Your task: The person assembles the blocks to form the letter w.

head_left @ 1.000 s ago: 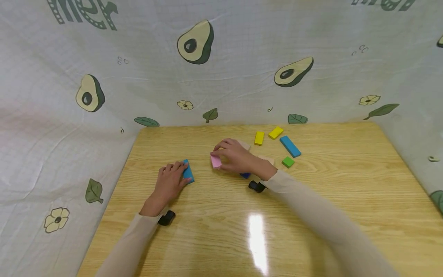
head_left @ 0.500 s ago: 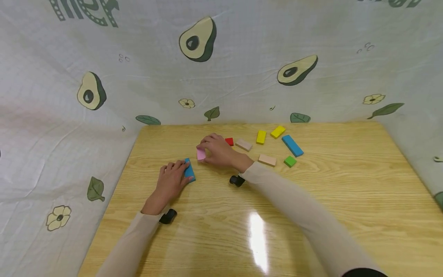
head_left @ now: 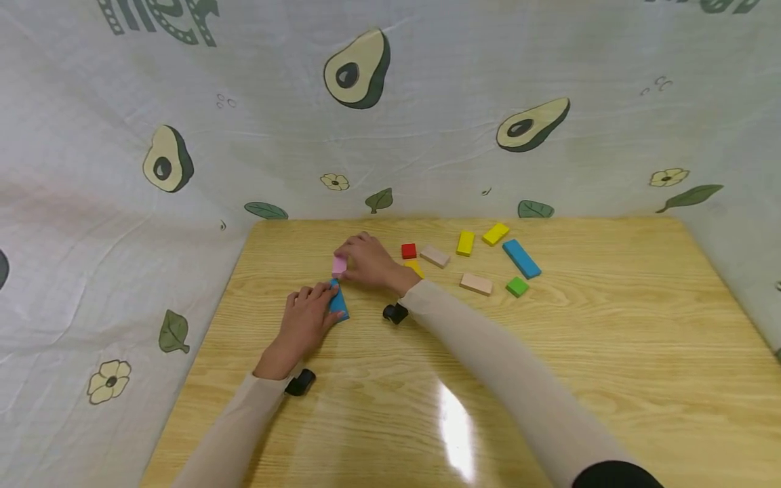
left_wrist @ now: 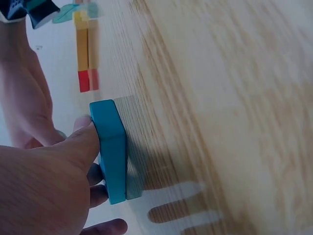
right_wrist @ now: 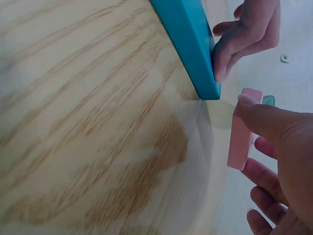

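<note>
On the left part of the table, my left hand [head_left: 307,314] grips a flat blue block [head_left: 339,305] between thumb and fingers. The left wrist view shows that block [left_wrist: 112,152] up close, with the thumb along its side. Just beyond the block's far end, my right hand [head_left: 369,261] pinches a pink block [head_left: 339,266]. Seen from the right wrist, the pink block [right_wrist: 242,129] stands between thumb and fingertips, a small gap from the blue block's corner [right_wrist: 210,90].
Right of my right hand lie a red block [head_left: 409,251], a yellow-orange block [head_left: 415,268] and two beige blocks [head_left: 435,256]. Farther right are two yellow blocks [head_left: 466,243], another blue block [head_left: 521,258] and a green block [head_left: 517,287]. A patterned cloth [head_left: 439,115] rises behind the table.
My right hand has carried the pink block left, to the far end of the blue block. The red and yellow-orange blocks have come into sight. My left hand stays on the blue block.
</note>
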A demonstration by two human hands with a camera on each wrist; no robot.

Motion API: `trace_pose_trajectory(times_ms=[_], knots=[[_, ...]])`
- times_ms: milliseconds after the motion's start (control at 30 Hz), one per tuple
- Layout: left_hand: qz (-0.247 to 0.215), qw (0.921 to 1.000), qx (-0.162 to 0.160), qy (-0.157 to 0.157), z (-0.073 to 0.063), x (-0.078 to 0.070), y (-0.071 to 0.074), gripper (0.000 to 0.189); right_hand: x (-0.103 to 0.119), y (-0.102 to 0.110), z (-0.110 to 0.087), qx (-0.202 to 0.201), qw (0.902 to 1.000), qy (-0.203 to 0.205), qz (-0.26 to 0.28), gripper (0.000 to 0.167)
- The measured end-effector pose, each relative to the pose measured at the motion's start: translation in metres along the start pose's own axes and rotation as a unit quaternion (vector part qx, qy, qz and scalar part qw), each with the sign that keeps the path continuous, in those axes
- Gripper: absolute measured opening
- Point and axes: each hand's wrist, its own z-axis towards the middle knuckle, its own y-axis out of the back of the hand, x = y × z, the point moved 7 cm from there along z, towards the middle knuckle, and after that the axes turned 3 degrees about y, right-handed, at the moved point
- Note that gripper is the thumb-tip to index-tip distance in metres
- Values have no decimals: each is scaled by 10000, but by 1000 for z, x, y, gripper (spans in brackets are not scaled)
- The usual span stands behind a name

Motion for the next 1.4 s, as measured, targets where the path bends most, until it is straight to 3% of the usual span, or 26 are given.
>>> trace_pose_trajectory(times_ms=[500, 933, 1400], knots=[[181, 9998, -41, -3, 1, -1, -2, 58, -4, -20, 23, 270, 9994, -208, -96, 51], [219, 9996, -122, -117, 0, -1, -2, 56, 7, -30, 25, 716, 9971, 239, 7, 44], [143, 9999, -33, -79, 0, 1, -4, 56, 13, -33, 20, 731, 9963, 385, -221, 43]])
